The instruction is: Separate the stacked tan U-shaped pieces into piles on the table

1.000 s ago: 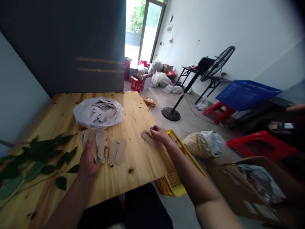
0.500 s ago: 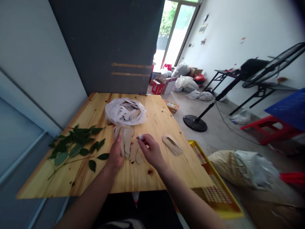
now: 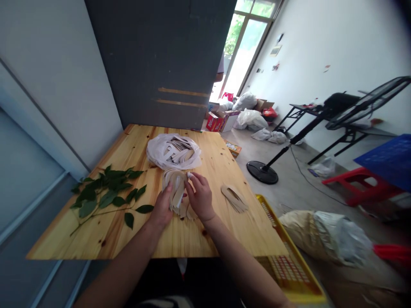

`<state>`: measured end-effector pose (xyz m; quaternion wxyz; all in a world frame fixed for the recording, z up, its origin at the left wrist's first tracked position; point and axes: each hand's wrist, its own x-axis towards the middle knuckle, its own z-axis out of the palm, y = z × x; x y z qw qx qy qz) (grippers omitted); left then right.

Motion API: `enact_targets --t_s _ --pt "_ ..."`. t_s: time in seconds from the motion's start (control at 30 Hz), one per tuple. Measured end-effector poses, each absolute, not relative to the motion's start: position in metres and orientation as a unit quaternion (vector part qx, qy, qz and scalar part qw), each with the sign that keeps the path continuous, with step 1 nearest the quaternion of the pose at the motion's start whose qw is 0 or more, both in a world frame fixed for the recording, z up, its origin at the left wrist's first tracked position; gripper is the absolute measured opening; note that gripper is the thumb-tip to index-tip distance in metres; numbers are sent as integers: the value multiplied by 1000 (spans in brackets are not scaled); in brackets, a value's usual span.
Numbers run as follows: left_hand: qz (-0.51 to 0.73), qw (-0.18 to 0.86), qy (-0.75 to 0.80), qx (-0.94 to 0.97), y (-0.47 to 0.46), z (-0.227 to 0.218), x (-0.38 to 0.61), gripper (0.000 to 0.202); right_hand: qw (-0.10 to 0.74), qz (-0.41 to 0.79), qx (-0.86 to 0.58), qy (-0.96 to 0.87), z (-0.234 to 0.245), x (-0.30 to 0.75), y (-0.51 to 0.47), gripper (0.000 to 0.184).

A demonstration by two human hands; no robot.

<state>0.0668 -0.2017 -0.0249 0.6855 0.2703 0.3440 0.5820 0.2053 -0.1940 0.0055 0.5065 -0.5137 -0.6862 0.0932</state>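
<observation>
My left hand (image 3: 163,208) grips a fanned stack of tan cardboard cut-outs (image 3: 174,185) just above the wooden table (image 3: 135,235). Beside it, my right hand (image 3: 200,197) has its fingers curled on the stack's right side, pinching at one piece with a small white thing at the fingertips. A few loose cut-outs lie under that hand. Another small pile of cut-outs (image 3: 235,198) rests to the right, near the table's edge. Behind the hands sits a white plastic bag (image 3: 173,151) full of the same pieces.
A leafy green branch (image 3: 107,194) lies on the table's left half. A yellow crate (image 3: 287,263) stands below the right edge, with a stuffed sack (image 3: 324,237) beside it. A fan stand (image 3: 260,172), red stools and boxes fill the floor beyond.
My right hand left the pile near the table's right edge and moved left to the stack held in my left hand. The view swung left.
</observation>
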Motion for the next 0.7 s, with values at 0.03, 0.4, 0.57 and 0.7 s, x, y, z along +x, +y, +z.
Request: enact_targets --t_s 0.03,0.4,0.57,0.7 --pt "578 692 348 256 -202 -24 67 53 504 78 -510 -693 6 206 -197 26" --pt "559 712 370 208 -206 -11 69 47 586 88 -478 -648 -2 209 -195 17" --pt "568 701 369 222 -207 -10 69 47 568 101 -491 -653 -5 209 -193 14" --pt "562 710 365 216 -207 -12 69 49 571 109 -509 -634 -7 208 -192 21"
